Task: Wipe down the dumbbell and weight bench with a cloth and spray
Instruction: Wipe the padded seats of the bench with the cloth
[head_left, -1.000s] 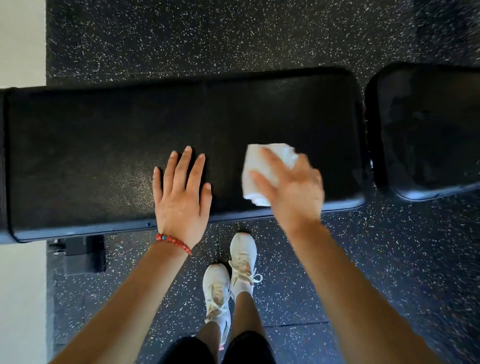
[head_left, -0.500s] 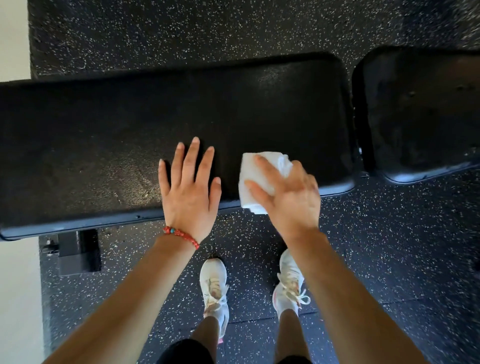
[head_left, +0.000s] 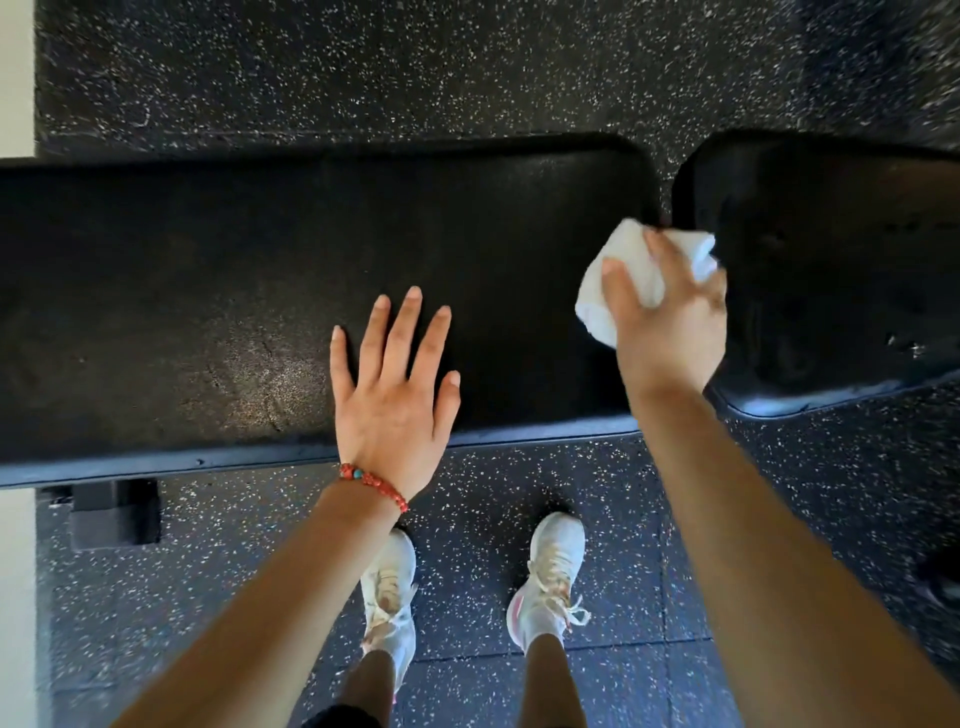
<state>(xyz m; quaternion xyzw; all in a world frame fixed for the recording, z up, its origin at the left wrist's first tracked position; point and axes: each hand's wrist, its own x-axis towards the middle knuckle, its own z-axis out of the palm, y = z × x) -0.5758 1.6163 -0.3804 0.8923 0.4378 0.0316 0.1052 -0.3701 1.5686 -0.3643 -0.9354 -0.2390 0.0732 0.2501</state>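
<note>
1. Fingers (head_left: 626, 288) of the right hand (head_left: 670, 332) hold 1 white cloth (head_left: 597, 306) at the long bench pad's (head_left: 208, 291) right edge.
2. Left hand (head_left: 395, 400) lies flat, fingers spread, on that pad.
3. 2 pads; the seat pad (head_left: 831, 270) sits beyond a narrow gap.
4. Speckled floor (head_left: 363, 67) lies open around.

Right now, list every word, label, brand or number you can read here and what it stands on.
None can be read.
Long bench pad: no print shows.
Short bench pad: faint marks only, too blurred to read.
White cloth held by the right hand: blank.
White shoes: no legible brand.
Bead bracelet by the left hand: no text.
</note>
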